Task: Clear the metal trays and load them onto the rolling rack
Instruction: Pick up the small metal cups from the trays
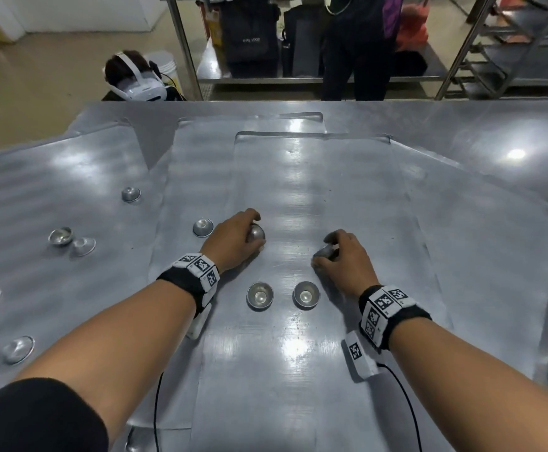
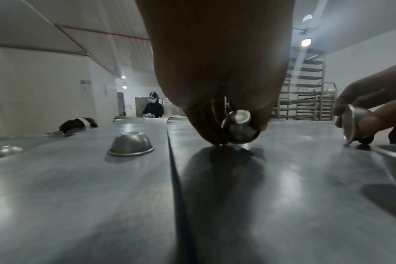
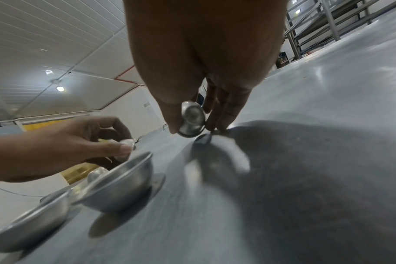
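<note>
Metal cup (image 1: 255, 234) gripped in left hand (image 1: 233, 241), above tray (image 1: 315, 190)

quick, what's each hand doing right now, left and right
Left hand: grips a small metal cup, tilted on the tray.
Right hand: grips another small metal cup, tipped on edge.

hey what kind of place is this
Probably a commercial bakery or food-production kitchen: large flat metal trays cover the worktable, small metal moulds sit on them, and a tall tray rack stands behind.
</note>
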The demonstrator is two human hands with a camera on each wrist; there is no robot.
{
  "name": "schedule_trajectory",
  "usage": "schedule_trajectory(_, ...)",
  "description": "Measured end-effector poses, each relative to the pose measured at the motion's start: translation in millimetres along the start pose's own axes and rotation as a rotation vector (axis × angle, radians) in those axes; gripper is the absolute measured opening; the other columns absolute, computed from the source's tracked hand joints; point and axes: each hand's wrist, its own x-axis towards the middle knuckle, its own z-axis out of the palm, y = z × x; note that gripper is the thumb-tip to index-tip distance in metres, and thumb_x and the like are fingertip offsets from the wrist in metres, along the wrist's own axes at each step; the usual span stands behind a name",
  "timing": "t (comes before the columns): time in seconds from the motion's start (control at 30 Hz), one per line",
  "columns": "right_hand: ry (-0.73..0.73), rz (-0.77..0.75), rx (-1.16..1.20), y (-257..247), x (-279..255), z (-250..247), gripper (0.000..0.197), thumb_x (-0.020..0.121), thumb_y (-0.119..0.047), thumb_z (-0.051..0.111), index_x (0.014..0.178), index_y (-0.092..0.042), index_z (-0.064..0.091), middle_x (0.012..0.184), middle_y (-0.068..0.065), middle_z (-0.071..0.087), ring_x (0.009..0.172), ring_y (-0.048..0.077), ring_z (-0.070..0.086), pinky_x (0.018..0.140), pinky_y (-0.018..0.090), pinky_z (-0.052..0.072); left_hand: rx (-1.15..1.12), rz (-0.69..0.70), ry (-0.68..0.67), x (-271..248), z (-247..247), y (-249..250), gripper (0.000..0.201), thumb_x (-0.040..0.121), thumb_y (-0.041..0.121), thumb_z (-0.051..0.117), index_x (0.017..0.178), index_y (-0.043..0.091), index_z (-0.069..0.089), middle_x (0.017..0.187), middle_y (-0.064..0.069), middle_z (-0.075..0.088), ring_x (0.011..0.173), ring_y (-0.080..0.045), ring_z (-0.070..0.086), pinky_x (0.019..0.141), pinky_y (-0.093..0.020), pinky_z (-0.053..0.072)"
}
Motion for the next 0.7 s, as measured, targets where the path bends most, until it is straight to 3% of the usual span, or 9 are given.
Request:
schedule_trajectory(0.1, -0.007, -0.008, -0.013, 0, -4, 1, 0.046, 0.081, -0.032, 0.075, 0.121, -0.023, 0.052, 0.12, 0.001, 0.055, 0.103, 0.021, 0.059, 0.092, 0.039, 0.052, -0.068, -0.036, 0.032, -18, -3, -3, 0.057, 0.086, 0.028, 0.074, 0.136, 0.022, 0.048, 0.115, -0.003, 0.059, 0.098, -0.02, 0.062, 0.087, -0.037, 0.052)
schedule_trajectory(0.27, -0.058, 0.011, -0.031, 1, -9, -1, 0.069, 0.079, -0.035, 0.077, 0.14, -0.025, 0.047, 0.131, 0.003, 0.057, 0.115, 0.023, 0.058, 0.099, 0.04, 0.049, -0.023, -0.055, 0.034, -36, -1, -12, 0.061, 0.085, 0.033, 0.075, 0.139, 0.022, 0.048, 0.121, -0.002, 0.057, 0.103, -0.022, 0.06, 0.089, -0.041, 0.052)
schedule_trajectory(0.4, -0.099, 0.023, -0.069, -2, -9, -2, 0.077, 0.078, -0.034, 0.078, 0.147, -0.021, 0.044, 0.136, 0.006, 0.058, 0.122, 0.026, 0.056, 0.104, 0.041, 0.046, -0.007, -0.08, 0.019, -40, -1, -13, 0.068, 0.084, 0.034, 0.077, 0.144, 0.021, 0.045, 0.135, -0.003, 0.053, 0.114, -0.023, 0.059, 0.093, -0.037, 0.05)
schedule_trajectory(0.5, -0.124, 0.032, -0.134, -5, -9, -4, 0.075, 0.081, -0.036, 0.076, 0.146, -0.016, 0.046, 0.139, 0.009, 0.055, 0.125, 0.028, 0.054, 0.105, 0.04, 0.044, 0.013, -0.123, -0.023, -38, -2, -12, 0.076, 0.083, 0.037, 0.077, 0.148, 0.019, 0.041, 0.135, -0.005, 0.053, 0.119, -0.025, 0.057, 0.095, -0.035, 0.046)
schedule_trajectory(0.57, -0.133, 0.023, -0.187, -6, -9, -5, 0.067, 0.084, -0.039, 0.073, 0.143, -0.014, 0.05, 0.137, 0.01, 0.053, 0.122, 0.028, 0.055, 0.103, 0.039, 0.045, 0.044, -0.173, -0.061, -37, -4, -11, 0.074, 0.082, 0.04, 0.078, 0.144, 0.016, 0.046, 0.134, -0.007, 0.051, 0.118, -0.027, 0.056, 0.095, -0.034, 0.044)
schedule_trajectory(0.7, -0.107, 0.007, -0.161, -10, -16, -11, 0.055, 0.085, -0.04, 0.073, 0.131, -0.014, 0.06, 0.125, 0.01, 0.057, 0.11, 0.027, 0.058, 0.095, 0.037, 0.047, 0.015, -0.173, -0.068, -43, -8, -8, 0.054, 0.079, 0.044, 0.078, 0.121, 0.013, 0.064, 0.123, -0.007, 0.052, 0.108, -0.026, 0.059, 0.096, -0.037, 0.046)
